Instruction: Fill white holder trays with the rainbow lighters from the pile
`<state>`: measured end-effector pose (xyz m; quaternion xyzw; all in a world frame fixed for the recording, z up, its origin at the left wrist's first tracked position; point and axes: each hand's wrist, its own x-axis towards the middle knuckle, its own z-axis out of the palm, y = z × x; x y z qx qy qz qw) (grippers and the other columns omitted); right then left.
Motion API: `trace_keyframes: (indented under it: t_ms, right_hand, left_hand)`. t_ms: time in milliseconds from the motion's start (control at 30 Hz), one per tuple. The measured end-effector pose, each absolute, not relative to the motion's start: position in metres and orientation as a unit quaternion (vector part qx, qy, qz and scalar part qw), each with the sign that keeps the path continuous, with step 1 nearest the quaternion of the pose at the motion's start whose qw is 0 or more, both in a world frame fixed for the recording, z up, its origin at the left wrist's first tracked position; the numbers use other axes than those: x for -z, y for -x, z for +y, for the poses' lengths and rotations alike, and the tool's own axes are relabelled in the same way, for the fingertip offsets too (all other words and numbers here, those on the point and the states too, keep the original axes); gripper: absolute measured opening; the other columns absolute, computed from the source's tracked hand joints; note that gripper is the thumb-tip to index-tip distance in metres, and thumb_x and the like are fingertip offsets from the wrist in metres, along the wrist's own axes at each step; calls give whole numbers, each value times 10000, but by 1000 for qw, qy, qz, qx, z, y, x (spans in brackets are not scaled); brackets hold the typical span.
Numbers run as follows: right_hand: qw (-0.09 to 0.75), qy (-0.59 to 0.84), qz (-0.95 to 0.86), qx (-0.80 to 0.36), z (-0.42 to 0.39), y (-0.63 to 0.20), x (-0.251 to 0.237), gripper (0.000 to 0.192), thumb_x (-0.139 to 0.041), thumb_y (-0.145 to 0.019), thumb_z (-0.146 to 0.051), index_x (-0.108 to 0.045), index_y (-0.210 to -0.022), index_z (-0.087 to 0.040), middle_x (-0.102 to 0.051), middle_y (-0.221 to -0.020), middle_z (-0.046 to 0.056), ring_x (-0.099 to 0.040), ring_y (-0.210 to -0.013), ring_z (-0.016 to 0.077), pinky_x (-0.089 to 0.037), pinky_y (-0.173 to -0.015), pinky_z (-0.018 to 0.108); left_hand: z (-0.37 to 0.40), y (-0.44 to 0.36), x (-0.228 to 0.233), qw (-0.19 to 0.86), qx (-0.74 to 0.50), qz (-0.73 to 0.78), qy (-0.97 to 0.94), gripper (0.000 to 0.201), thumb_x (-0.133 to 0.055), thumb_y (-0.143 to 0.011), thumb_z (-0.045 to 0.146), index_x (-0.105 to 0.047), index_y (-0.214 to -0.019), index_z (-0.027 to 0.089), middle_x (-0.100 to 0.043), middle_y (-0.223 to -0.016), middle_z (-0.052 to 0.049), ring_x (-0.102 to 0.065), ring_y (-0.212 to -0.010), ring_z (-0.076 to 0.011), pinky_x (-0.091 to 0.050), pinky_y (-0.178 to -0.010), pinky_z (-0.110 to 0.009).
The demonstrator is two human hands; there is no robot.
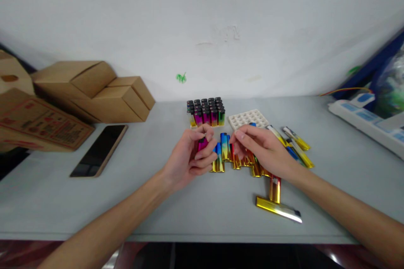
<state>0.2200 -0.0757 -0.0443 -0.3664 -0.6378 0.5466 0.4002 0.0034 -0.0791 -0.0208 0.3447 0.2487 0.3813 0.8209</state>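
Note:
My left hand [192, 155] is closed around a purple lighter [202, 143], most of it hidden by the fingers. My right hand [260, 147] is a little to its right, over a group of lighters. Its thumb and fingers are pinched together, and I cannot make out what is between them. Between and below the hands lie loose metallic lighters, among them a blue and gold lighter [225, 147]. Behind the left hand stands a block of upright black-topped lighters [206, 111]. A white tray with holes [248, 117] lies behind the right hand, partly covered by it.
A silver and gold lighter [278, 209] lies near the front edge; several more are right of my right hand. On the left are a phone [99, 151] and cardboard boxes [94, 92]. A white power strip [368, 124] lies at right. The wall stands behind.

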Motion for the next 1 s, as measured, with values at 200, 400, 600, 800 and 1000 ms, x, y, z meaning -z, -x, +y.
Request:
trace_keyframes:
  t_ms: [200,400,600,800,1000]
  right_hand:
    - [398,372,-639,-544,-76,-220,44,345,-550,-1013,-505,-673,-961,-187,-659,-756,12,-593,-645,123,-474,-577,251]
    - [394,379,-643,-537,-76,-220,42,351,-557,-1008,-514,-675,-955,-188,-658,-756,18,-596,-644,131,-477,-577,259]
    - [391,380,-651,-528,-76,-220,41,344,-560,-1008,-508,-669,-951,-186,-659,-757,14,-598,-645,129,-485,-583,258]
    - [391,379,-657,-521,-76,-221,43,344,-558,-1008,-518,-663,-947,-197,-666,-763,10,-605,-646,127,-490,-587,259]
    - [391,373,-658,-524,-77,-221,43,330,-569,-1004,-513,-660,-951,-200,-672,-771,16,-611,-657,130,-497,-587,262]
  left_hand:
    - [-79,-1,22,830,-363,247,-344,178,-420,-865,244,-592,-830,211,-210,-487,95,-98,-380,-76,-202,-313,-139]
    - [-78,1,21,844,-352,247,-320,156,-469,-813,274,-574,-736,187,-245,-472,86,-127,-353,-60,-222,-312,-147]
    - [-77,0,23,832,-357,262,-334,324,-569,-748,392,-575,-591,109,-592,-808,-88,-432,-431,-71,-159,-301,-173]
    - [-75,-2,23,833,-354,272,-327,381,-570,-754,388,-444,-483,151,-541,-758,-93,-460,-552,-122,-176,-315,-185]
    - [-75,-6,23,805,-363,298,-363,299,-490,-830,341,-434,-578,191,-552,-676,-77,-489,-631,-168,-490,-620,-285]
